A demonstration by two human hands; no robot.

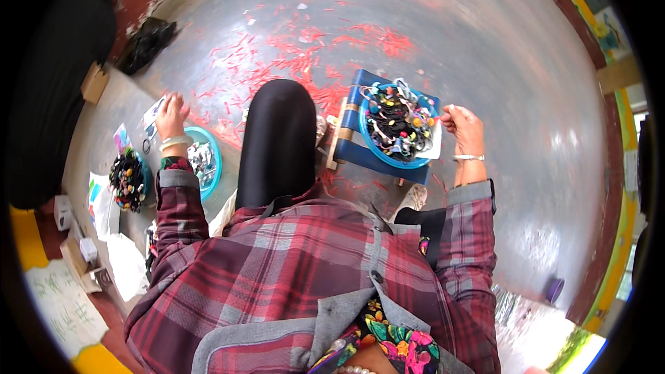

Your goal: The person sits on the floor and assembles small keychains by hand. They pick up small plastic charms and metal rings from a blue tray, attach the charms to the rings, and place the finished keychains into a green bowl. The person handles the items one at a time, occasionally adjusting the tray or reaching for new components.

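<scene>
My left hand [171,116], with a bangle at the wrist, is raised beside a light blue basin [219,166] of small silvery packets. Its fingers are curled together; whatever they hold is too small to make out. A white printed card [151,115] and dark-handled scissors [146,145] lie by it. Out to the right, my right hand [464,127] has thumb and fingers pinched, their contents unclear. It is just right of a blue basin [365,133] heaped with black, beaded, colourful hair ties [398,121]. This basin rests on a blue-topped stool [367,159], with a white sheet [435,142] at its edge.
Red scraps [298,55] litter the grey floor [499,41]. A round bundle of dark beaded ties [127,180] and white bags [128,263] are at the left. A black plastic bag [149,45] lies at the far left wall. My raised knee [280,138] is between the basins.
</scene>
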